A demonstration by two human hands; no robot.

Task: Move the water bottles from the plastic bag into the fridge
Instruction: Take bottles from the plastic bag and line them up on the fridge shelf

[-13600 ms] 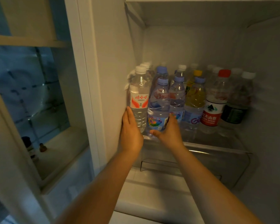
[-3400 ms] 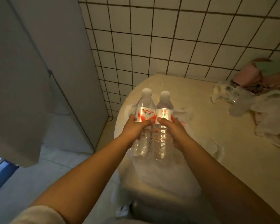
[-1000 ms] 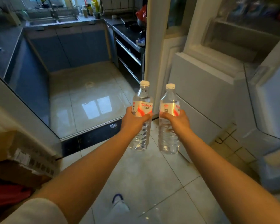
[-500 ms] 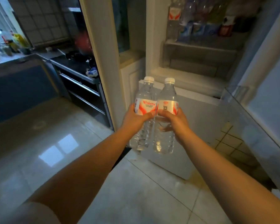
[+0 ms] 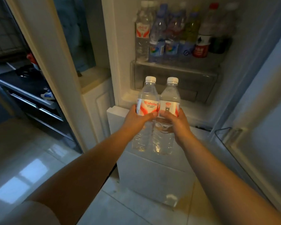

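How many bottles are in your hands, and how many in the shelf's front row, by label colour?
Held bottles: 2
Shelf, red-and-white label: 1
Shelf, blue label: 3
Shelf, red label: 1
Shelf, dark label: 1
Total: 8, front row only; back rows blurred.

The two water bottles, the left bottle (image 5: 147,101) and the right bottle (image 5: 169,103), are clear, ribbed plastic with smooth white plastic caps and glossy printed paper or film labels in red and white. The fridge (image 5: 120,38) has smooth, matt white plastic walls; its shelf (image 5: 177,65) has a translucent, slightly frosted plastic front. The bottles on the shelf (image 5: 177,33) are clear plastic too, with shiny coloured labels. The floor (image 5: 31,168) is glossy tile that mirrors a bright window patch. The door frame (image 5: 60,54) looks like painted wood, cream, satin. The sleeve (image 5: 28,213) at the lower left corner looks like soft, matt pale cloth.
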